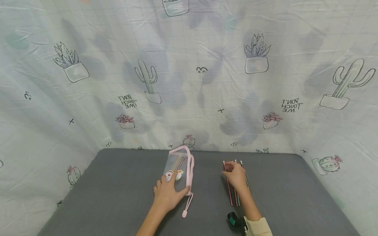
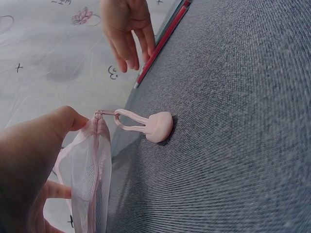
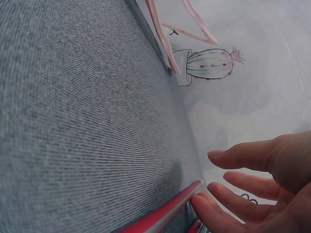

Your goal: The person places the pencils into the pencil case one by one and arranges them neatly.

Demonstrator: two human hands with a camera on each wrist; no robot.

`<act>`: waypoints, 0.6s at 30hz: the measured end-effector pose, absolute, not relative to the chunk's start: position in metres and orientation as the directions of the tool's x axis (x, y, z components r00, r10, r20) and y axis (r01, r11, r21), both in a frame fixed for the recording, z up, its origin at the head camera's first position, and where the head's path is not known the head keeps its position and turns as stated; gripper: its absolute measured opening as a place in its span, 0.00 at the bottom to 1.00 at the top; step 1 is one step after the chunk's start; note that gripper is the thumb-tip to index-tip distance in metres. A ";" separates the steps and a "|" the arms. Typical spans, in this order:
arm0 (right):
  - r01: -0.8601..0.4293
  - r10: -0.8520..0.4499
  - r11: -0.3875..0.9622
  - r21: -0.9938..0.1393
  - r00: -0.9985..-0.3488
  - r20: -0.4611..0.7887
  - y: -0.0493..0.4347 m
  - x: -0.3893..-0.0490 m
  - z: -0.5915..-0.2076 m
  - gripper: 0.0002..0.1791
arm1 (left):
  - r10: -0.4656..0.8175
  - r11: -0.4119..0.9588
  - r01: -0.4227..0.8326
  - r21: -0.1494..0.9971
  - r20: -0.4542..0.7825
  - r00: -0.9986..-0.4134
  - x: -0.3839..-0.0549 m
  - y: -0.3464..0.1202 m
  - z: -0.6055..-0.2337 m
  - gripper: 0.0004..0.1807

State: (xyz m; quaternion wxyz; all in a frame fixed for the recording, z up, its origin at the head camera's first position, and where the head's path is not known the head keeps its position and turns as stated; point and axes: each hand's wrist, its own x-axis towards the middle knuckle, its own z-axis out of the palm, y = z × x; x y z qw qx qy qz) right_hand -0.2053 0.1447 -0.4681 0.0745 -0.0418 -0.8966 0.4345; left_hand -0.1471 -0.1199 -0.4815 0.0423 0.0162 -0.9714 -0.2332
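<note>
A clear pencil case (image 1: pixel 169 164) with pink trim lies on the left of the table, with several pencils (image 1: pixel 179 162) showing through it. My left hand (image 1: pixel 166 196) spreads over its near part and holds it, the thumb at the zip end. A pink zip pull (image 2: pixel 159 127) hangs from that end onto the cloth. To the right, my right hand (image 1: pixel 236 176) hovers over several loose pencils, thumb and fingers apart. The nearest is a red pencil (image 3: pixel 158 213); in the right wrist view the lower fingers lie close by its end, and contact is unclear.
Grey cloth covers the table (image 1: pixel 127 190). Behind it hangs a pale curtain (image 1: pixel 200 98) printed with cacti. A black device (image 1: pixel 234 219) with a green patch is on the right wrist, beside a cream sleeve (image 1: pixel 259 226).
</note>
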 end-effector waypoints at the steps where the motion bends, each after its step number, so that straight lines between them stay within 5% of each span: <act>1: 0.011 0.139 0.622 -0.783 -0.986 0.096 0.145 -0.206 -0.469 0.22 | -0.050 0.892 -0.011 0.452 0.075 -0.996 -0.147 -0.120 -0.482 0.48; 18: 0.060 0.146 0.704 -0.708 -0.987 0.061 0.142 -0.204 -0.470 0.26 | -0.045 0.895 -0.008 0.446 0.073 -0.996 -0.148 -0.119 -0.481 0.48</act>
